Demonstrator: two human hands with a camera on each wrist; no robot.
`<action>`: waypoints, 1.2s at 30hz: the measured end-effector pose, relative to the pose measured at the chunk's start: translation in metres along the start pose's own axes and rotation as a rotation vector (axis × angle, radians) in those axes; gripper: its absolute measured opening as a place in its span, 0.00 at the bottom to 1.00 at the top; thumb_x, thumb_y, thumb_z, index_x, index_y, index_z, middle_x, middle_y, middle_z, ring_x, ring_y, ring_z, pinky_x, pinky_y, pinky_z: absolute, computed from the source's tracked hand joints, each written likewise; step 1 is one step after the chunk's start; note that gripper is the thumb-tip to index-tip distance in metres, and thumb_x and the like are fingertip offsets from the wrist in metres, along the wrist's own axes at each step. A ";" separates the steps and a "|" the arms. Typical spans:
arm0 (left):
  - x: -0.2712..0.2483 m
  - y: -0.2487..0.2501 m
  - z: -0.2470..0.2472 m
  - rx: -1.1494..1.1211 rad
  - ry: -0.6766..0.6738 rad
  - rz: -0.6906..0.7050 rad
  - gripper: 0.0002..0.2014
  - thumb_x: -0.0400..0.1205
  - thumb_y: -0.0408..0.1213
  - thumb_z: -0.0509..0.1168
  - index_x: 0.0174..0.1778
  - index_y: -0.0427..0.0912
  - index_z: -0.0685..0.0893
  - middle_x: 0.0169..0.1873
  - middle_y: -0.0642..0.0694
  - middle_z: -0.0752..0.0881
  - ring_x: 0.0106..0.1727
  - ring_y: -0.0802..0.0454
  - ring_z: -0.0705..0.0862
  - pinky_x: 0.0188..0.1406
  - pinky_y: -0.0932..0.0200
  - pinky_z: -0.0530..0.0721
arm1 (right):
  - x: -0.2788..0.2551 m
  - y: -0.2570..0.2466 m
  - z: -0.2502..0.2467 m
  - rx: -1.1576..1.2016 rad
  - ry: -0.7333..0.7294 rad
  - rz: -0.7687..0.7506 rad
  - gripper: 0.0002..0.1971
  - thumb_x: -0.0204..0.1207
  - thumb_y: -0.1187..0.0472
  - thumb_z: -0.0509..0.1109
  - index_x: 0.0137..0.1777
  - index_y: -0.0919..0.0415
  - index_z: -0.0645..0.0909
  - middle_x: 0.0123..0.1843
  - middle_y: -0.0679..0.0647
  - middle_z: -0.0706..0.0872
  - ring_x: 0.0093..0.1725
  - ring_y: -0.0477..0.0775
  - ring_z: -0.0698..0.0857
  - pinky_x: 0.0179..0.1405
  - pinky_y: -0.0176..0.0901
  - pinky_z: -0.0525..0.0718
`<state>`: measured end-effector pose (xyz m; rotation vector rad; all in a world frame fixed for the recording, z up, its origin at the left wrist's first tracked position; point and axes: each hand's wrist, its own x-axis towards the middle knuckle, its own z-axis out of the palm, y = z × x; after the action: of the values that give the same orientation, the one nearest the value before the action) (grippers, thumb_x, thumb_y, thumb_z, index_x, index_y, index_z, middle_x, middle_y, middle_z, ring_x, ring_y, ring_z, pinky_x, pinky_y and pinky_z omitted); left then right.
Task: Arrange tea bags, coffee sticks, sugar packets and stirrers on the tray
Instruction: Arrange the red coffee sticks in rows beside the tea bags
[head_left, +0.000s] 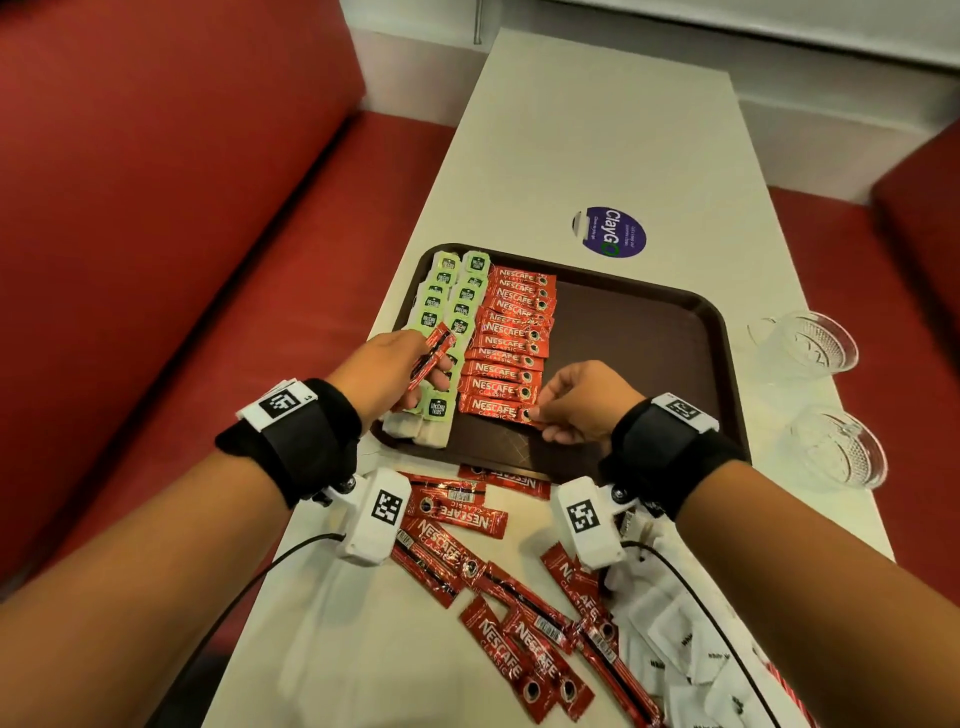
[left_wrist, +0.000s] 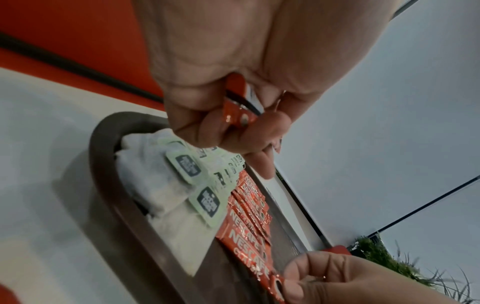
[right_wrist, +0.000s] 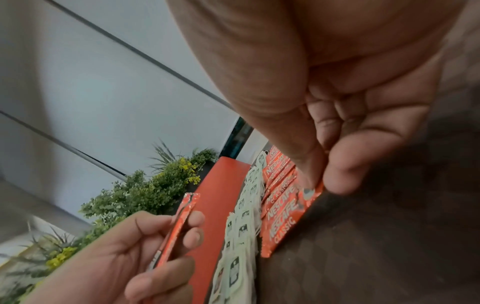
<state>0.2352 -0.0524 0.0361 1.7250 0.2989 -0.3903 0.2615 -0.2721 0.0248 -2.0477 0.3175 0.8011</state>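
- Progress: roughly halfway, by my read — tea bags (head_left: 447, 332) sit in two columns along the left side of the tray (head_left: 722, 332), and a coffee stick row (head_left: 511, 338) runs down just beside them.
- Right hand (head_left: 576, 402) pinches the end of the nearest laid stick (head_left: 501, 408), setting it at the near end of the row.
- Left hand (head_left: 395, 374) grips spare sticks (head_left: 434, 356) over the tea bags, ready to feed.
- Left to do: loose sticks (head_left: 498, 587) on the table (head_left: 597, 130) below the tray, plus white sugar packets (head_left: 675, 639) at the near right — none on the tray yet.
- Stirrers: can't pick them out for certain.
- Right half of the tray bare; two glass cups (head_left: 815, 395) stand beside it.
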 end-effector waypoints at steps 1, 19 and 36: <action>0.000 -0.001 0.000 -0.003 0.005 0.002 0.17 0.87 0.37 0.49 0.46 0.36 0.82 0.34 0.43 0.85 0.18 0.57 0.70 0.18 0.66 0.70 | 0.002 -0.002 0.002 -0.016 0.011 0.002 0.06 0.75 0.69 0.74 0.45 0.63 0.79 0.38 0.60 0.88 0.26 0.50 0.84 0.23 0.35 0.83; -0.005 -0.013 0.012 0.241 -0.220 0.157 0.10 0.87 0.42 0.59 0.41 0.47 0.81 0.33 0.52 0.84 0.26 0.59 0.78 0.28 0.58 0.76 | -0.019 -0.023 0.007 -0.150 0.020 -0.456 0.16 0.78 0.46 0.69 0.48 0.61 0.85 0.34 0.56 0.88 0.32 0.52 0.85 0.38 0.45 0.86; -0.006 -0.012 0.021 -0.211 -0.050 0.156 0.07 0.79 0.29 0.70 0.42 0.42 0.77 0.25 0.53 0.83 0.25 0.60 0.80 0.26 0.67 0.82 | -0.035 -0.008 0.029 0.248 -0.185 -0.369 0.08 0.80 0.61 0.70 0.51 0.68 0.83 0.41 0.57 0.87 0.36 0.51 0.84 0.32 0.38 0.79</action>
<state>0.2232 -0.0707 0.0241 1.5175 0.1623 -0.2769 0.2269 -0.2465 0.0416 -1.7162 -0.0640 0.6770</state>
